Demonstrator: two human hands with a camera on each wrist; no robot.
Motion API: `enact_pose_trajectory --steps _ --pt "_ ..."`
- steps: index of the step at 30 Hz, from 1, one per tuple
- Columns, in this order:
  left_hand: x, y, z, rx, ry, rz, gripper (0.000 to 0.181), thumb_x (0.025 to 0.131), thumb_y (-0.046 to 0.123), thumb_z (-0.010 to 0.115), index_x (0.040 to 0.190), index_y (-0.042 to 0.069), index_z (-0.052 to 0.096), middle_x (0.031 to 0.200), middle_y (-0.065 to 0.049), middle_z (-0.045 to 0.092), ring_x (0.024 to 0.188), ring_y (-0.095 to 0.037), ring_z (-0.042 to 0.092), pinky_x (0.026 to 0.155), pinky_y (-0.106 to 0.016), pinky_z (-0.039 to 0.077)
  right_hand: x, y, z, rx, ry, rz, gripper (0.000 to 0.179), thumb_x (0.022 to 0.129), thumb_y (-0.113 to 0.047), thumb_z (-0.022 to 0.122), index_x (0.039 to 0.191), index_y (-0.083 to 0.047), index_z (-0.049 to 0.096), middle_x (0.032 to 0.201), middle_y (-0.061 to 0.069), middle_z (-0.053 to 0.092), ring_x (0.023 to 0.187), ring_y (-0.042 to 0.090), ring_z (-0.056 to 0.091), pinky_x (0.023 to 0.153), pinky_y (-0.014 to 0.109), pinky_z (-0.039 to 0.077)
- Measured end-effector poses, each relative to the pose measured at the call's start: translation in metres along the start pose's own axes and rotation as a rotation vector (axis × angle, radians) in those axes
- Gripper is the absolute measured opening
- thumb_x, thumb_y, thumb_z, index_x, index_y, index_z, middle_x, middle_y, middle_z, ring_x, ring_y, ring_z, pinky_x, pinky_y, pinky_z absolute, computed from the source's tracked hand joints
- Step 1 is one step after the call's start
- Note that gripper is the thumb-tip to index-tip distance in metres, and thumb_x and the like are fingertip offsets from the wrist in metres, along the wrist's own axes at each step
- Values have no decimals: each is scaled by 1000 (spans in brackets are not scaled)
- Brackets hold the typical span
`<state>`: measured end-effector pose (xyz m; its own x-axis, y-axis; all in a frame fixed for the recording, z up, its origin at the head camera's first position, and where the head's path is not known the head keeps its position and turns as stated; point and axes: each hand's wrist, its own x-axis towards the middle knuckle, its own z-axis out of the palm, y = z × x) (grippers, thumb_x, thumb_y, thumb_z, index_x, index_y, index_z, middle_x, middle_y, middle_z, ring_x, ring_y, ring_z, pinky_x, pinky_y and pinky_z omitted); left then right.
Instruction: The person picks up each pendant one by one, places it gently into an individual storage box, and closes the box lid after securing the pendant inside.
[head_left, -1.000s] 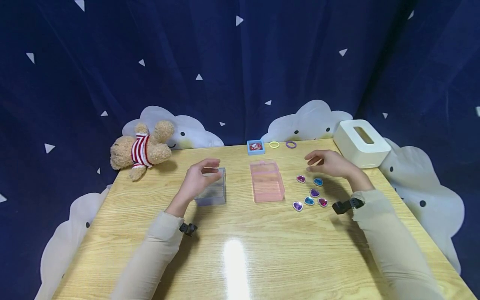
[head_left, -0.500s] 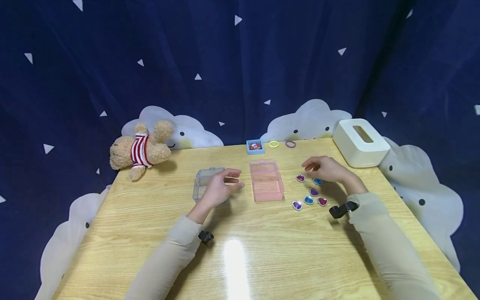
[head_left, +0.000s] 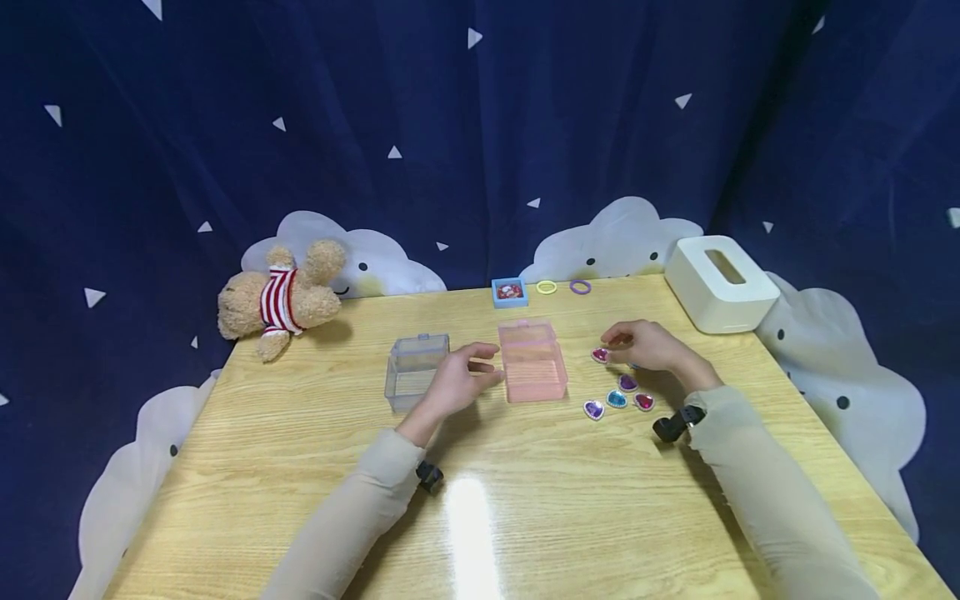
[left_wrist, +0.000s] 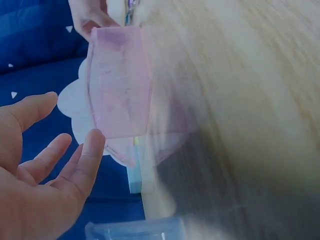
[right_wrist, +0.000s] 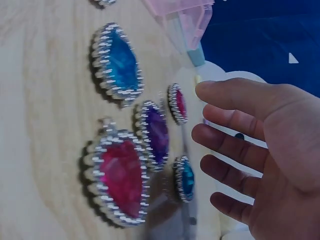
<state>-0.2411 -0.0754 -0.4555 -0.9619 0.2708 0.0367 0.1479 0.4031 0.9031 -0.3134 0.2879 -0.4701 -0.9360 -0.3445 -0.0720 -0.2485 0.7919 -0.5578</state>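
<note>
My left hand [head_left: 456,385], fingers loosely bent with nothing in them, hovers between the clear grey-blue box [head_left: 405,387] and the clear pink box [head_left: 537,393], nearest the pink one's left side. Both boxes stand with their lids swung back. Over the heart-shaped gems with silvery rims hangs my right hand [head_left: 651,347], its fingertips by the pink gem [head_left: 600,355]. In the right wrist view those fingers are apart from the gems. Nearby lie a purple gem [head_left: 627,382], a blue gem [head_left: 617,399], a red gem [head_left: 644,402] and a lilac gem [head_left: 594,409]. Another blue gem [right_wrist: 185,178] is mostly hidden in the head view.
Along the back edge sit a small light-blue framed box [head_left: 510,292], a yellow ring [head_left: 547,287] and a purple ring [head_left: 580,287]. A white tissue box [head_left: 723,287] stands at back right. A teddy bear [head_left: 281,300] lies at back left, before a blue curtain [head_left: 337,125].
My left hand has moved right, from over the grey-blue box to beside the pink one. My right hand has come down and slightly left, closer to the gems.
</note>
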Motion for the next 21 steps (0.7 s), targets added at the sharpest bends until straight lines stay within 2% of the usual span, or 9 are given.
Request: enact_pose_trajectory --steps 6,13,21 --pt "2 -1 5 8 -26 -22 51 90 14 75 138 7 58 138 -14 60 112 -32 68 82 -32 61 3 -2 7 -22 20 -20 33 86 -19 77 114 -5 70 107 12 73 103 30 67 95 49 53" --pt "5 -2 9 54 -37 -35 53 91 21 75 139 11 57 139 -12 59 111 -28 68 79 -31 60 6 0 13 -74 30 5 35 83 -21 81 114 -6 72 106 11 73 102 28 66 94 47 53" --pt "6 -4 12 107 -57 -57 53 91 20 74 140 13 57 141 -9 59 114 -28 67 85 -35 59 8 -3 15 -127 33 -23 33 80 -20 83 109 -6 74 105 12 74 100 30 67 93 48 53"
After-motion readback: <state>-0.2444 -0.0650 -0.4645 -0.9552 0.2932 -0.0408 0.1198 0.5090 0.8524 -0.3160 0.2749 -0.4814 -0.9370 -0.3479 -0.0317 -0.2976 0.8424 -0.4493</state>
